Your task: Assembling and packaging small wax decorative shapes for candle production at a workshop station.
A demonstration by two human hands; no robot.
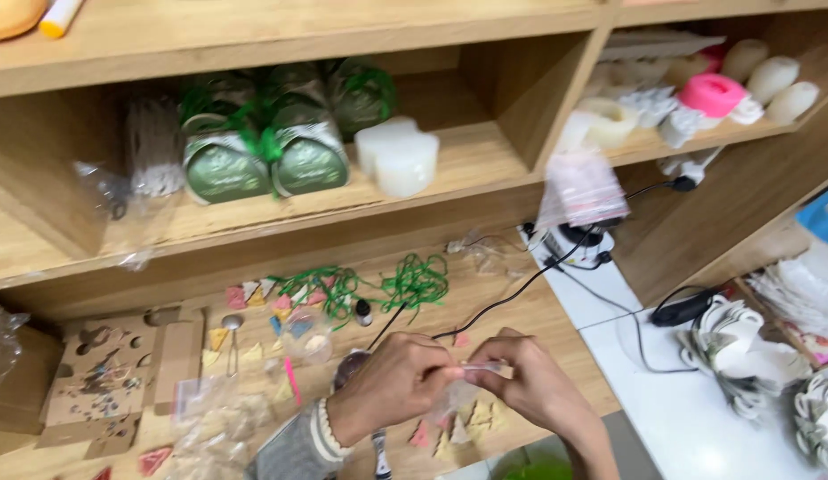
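Observation:
My left hand (398, 380) and my right hand (537, 384) meet over the wooden desk (512, 307). Both pinch the top edge of a small clear plastic bag (467, 384) that hangs between the fingertips. Small triangular pieces (454, 433) in pink and cream lie on the desk just under the hands. A dark round-headed tool (350, 366) sits behind my left hand, partly hidden by it.
Green string (414, 283) and more small triangles (258, 293) lie farther back. Cardboard sheets (120, 373) and clear bags (214, 418) are at left. A black cable (521, 289) runs to a power strip (578, 244). Shelves above hold green tins (263, 151), white moulds (398, 156) and a pink mould (712, 93).

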